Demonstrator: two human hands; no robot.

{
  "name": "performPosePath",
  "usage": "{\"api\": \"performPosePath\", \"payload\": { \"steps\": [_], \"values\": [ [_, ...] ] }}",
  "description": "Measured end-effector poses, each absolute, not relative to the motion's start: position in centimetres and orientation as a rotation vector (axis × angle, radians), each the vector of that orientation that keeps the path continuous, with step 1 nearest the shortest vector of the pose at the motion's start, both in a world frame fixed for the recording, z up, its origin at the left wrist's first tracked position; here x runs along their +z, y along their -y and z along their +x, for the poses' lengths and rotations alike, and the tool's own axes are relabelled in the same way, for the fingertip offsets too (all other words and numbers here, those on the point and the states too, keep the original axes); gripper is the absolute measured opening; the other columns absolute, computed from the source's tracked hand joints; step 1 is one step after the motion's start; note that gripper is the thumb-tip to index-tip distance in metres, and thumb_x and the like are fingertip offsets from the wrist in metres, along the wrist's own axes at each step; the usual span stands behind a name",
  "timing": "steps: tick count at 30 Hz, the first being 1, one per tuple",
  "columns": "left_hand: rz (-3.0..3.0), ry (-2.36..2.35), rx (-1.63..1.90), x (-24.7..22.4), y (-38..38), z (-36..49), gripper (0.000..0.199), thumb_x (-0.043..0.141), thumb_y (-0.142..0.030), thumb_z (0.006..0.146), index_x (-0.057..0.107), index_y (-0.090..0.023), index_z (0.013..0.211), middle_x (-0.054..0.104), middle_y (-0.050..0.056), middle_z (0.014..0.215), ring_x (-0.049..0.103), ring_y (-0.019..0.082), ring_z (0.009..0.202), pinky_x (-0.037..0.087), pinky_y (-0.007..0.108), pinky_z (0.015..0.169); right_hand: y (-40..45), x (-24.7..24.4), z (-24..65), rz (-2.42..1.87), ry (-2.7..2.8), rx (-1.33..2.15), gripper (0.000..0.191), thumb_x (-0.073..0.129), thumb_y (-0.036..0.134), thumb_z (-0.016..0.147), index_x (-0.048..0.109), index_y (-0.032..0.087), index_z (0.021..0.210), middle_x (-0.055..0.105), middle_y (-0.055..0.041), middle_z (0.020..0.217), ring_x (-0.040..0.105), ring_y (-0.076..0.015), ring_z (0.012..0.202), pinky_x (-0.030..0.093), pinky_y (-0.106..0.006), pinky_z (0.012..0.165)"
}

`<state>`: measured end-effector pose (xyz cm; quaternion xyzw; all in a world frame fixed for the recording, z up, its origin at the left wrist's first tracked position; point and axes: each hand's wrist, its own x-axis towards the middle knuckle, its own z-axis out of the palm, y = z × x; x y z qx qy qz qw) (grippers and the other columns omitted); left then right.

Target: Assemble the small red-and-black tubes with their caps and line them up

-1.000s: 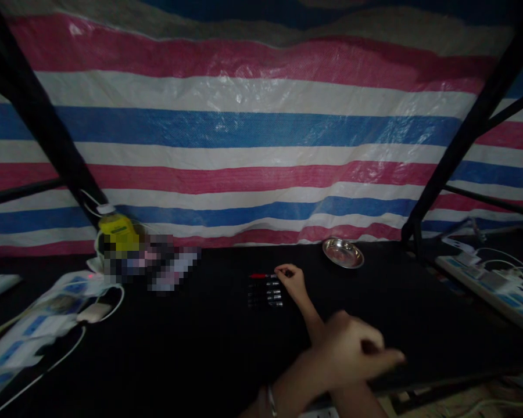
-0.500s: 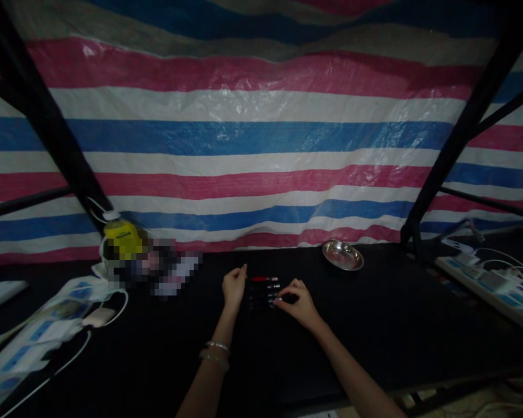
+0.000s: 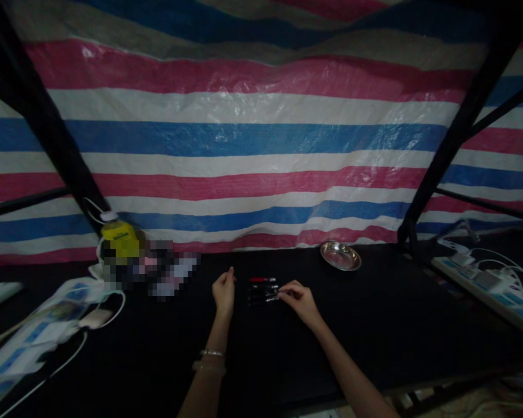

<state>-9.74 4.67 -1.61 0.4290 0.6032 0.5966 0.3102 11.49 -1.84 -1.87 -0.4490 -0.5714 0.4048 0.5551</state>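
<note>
A red pen [image 3: 262,280] lies on the black table with several black pens [image 3: 261,300] in a row just below it. All lie roughly parallel, their silvery ends to the right. My right hand [image 3: 301,303] is at those right ends, thumb and forefinger closed on the tip of a black pen; dim light blurs exactly which one. Left of the row, my left hand [image 3: 224,293] is curled with its thumb side up, apart from the pens, and nothing shows in it.
A shiny metal dish [image 3: 340,256] stands at the back right. Power strips with cables flank the table, one left [image 3: 26,348] and one right [image 3: 483,287]. A yellow bottle [image 3: 122,237] stands back left beside blurred items. A striped sheet [image 3: 261,139] hangs behind, between black frame posts.
My left hand has drawn away leftward from the pens. My right hand stays at their right ends, and the black pens lie slightly closer together in view.
</note>
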Motion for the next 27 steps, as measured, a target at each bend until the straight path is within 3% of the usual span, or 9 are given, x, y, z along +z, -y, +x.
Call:
{"api": "performPosePath", "payload": {
  "steps": [4,8,14,20,24,27],
  "values": [
    [1.201,-1.631,1.619,-0.7,-4.0,-9.1,0.048,0.043,-0.061,0.074,0.044,-0.018,0.052,0.031,-0.006,0.042,0.033,0.009,0.043,0.026,0.022,0.044,0.5,-1.4,11.0,-0.853,0.797,1.353,0.027,0.075,0.038,0.059,0.065,0.018,0.075,0.057,0.0016,0.062,0.039,-0.0065,0.047,0.029,-0.022,0.045],
    [1.376,-1.682,1.645,0.7,-2.8,-8.2,0.045,0.039,-0.056,0.08,0.046,-0.018,0.056,0.035,-0.005,0.046,0.037,0.01,0.046,0.03,0.022,0.047,-0.8,-0.5,10.3,-0.677,0.566,1.543,0.022,0.073,0.032,0.062,0.061,0.017,0.072,0.055,0.0022,0.062,0.028,-0.0027,0.039,0.021,-0.019,0.036],
    [1.678,-1.578,1.606,1.8,-1.0,-6.5,0.03,0.042,-0.045,0.083,0.053,-0.019,0.093,0.054,-0.002,0.066,0.052,0.012,0.058,0.04,0.022,0.057,-1.2,-0.2,9.6,-0.534,0.518,1.747,0.016,0.066,0.031,0.072,0.062,0.016,0.074,0.049,0.005,0.057,0.018,-0.0006,0.036,0.017,-0.016,0.032],
    [1.983,-1.446,1.528,1.7,-0.1,-5.5,0.046,0.046,-0.038,0.083,0.037,-0.019,0.124,0.055,0.0,0.079,0.052,0.012,0.066,0.044,0.026,0.068,-0.3,-0.2,9.9,-0.612,0.67,1.856,0.024,0.069,0.036,0.07,0.06,0.014,0.074,0.043,0.0079,0.049,0.018,0.0009,0.033,0.012,-0.016,0.031],
    [2.068,-1.424,1.501,1.6,0.1,-5.2,0.042,0.047,-0.038,0.082,0.042,-0.019,0.12,0.052,-0.001,0.072,0.053,0.013,0.066,0.044,0.027,0.069,0.3,0.0,10.0,-0.677,0.821,1.919,0.03,0.074,0.036,0.065,0.057,0.013,0.073,0.041,0.0094,0.046,0.022,0.0015,0.032,0.01,-0.015,0.033],
    [1.999,-1.474,1.52,1.5,0.1,-4.9,0.027,0.049,-0.041,0.08,0.053,-0.019,0.095,0.048,-0.003,0.061,0.051,0.012,0.057,0.043,0.023,0.061,0.4,0.0,10.0,-0.731,0.87,1.966,0.033,0.076,0.036,0.063,0.053,0.015,0.07,0.036,0.0119,0.042,0.02,0.0013,0.031,0.008,-0.016,0.033]
  ]
}}
